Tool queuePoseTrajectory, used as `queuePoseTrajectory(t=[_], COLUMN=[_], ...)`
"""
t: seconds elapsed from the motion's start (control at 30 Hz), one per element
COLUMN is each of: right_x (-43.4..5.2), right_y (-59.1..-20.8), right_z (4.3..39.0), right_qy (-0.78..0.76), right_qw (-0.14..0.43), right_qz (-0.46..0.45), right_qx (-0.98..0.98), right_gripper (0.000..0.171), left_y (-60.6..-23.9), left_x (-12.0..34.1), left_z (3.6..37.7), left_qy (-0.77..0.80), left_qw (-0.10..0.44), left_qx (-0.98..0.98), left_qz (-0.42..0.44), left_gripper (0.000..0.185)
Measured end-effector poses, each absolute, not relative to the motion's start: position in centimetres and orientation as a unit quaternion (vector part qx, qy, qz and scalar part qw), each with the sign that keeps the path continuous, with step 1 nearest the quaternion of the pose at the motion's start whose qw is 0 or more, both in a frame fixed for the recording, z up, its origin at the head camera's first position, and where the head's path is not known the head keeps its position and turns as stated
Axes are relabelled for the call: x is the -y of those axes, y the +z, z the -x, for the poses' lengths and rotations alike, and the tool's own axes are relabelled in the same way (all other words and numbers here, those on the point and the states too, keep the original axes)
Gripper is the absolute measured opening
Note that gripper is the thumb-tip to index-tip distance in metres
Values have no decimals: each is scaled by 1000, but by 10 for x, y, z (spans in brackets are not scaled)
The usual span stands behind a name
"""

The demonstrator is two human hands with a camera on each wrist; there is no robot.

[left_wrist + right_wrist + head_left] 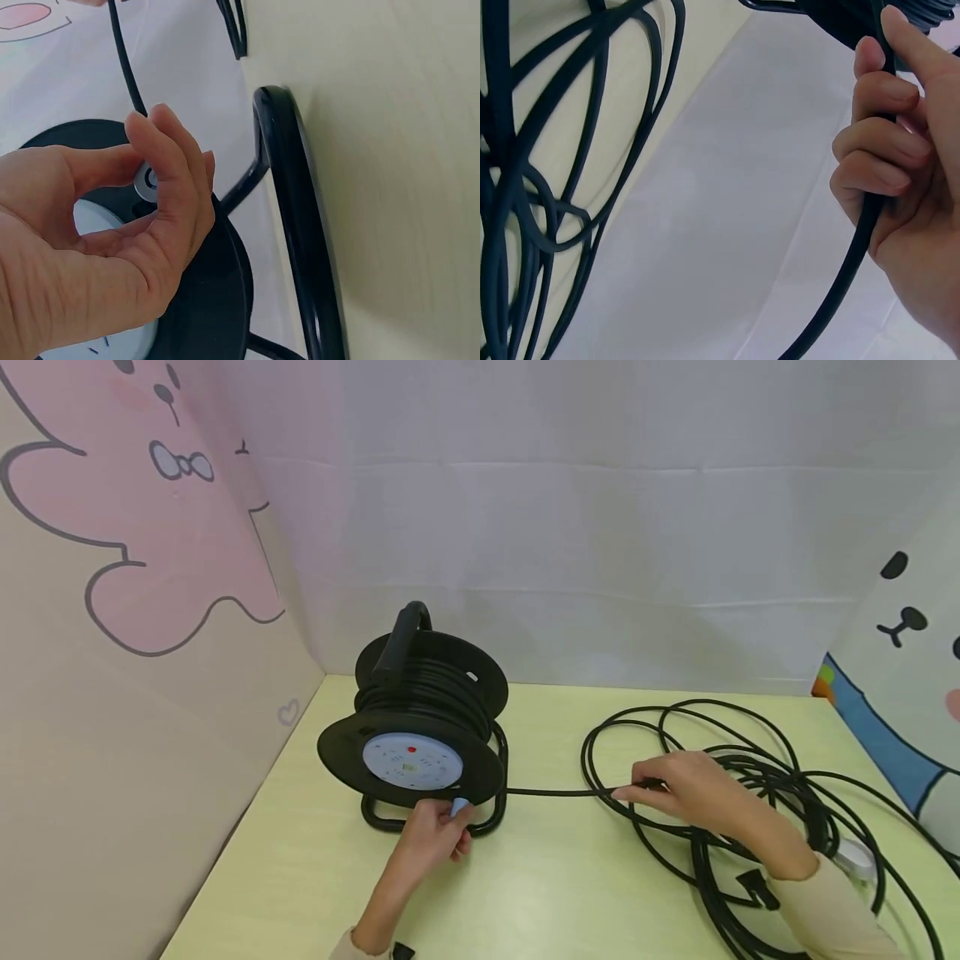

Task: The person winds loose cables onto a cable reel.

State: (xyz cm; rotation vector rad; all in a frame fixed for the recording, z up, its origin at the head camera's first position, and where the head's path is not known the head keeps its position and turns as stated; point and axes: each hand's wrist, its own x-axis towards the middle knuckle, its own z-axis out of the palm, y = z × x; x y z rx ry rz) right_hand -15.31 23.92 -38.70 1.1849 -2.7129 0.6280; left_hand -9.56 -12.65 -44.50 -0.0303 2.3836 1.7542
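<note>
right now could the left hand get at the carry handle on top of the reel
Probably yes: the left hand pinches the winding knob low on the cable reel, and nothing stands between it and the handle.

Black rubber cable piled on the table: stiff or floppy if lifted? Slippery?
Likely floppy: the black rubber cable lies in loose overlapping loops. Probably snag-prone, since the loops cross. Probably not slippery: its matte jacket sits firm in the right hand. The left hand grips the pale blue crank knob.
</note>
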Motion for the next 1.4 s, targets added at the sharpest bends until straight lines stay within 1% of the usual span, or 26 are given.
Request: queuePoseTrajectory(t=[0.13,0.23,0.33,0.47,0.53,0.7,0.87,0.97,1.13,1.27,1.4], right_x=[-257,-275,-291,-306,-313,-325,-338,-345,-349,-347,-339], right_y=[-376,-370,-366,-362,-359,-349,-347,-349,-355,-362,-368], right_z=[151,149,145,140,138,131,123,121,122,125,128], right_qy=[208,222,242,266,267,256,252,252,250,257,266], right_qw=[60,58,52,57,66,69,79,76,65,39,25], right_qz=[-362,-341,-329,-320,-318,-293,-266,-258,-250,-250,-266], right_qx=[907,912,911,908,907,919,927,930,933,933,926], right_gripper=[22,23,27,33,30,30,39,40,36,27,26], left_y=[-448,-450,-450,-451,-451,-452,-455,-454,-447,-441,-434], left_x=[132,137,143,150,154,162,173,185,206,219,229], left_z=[95,94,94,94,94,93,94,95,95,94,93], left_qy=[582,580,583,587,587,593,596,601,608,608,616], left_qw=[93,92,94,104,109,115,99,91,79,69,67], left_qx=[-807,-809,-806,-801,-800,-793,-790,-784,-775,-774,-766], left_qz=[22,29,37,51,61,82,107,124,152,164,173], left_gripper=[28,29,28,27,27,27,29,30,31,32,32])
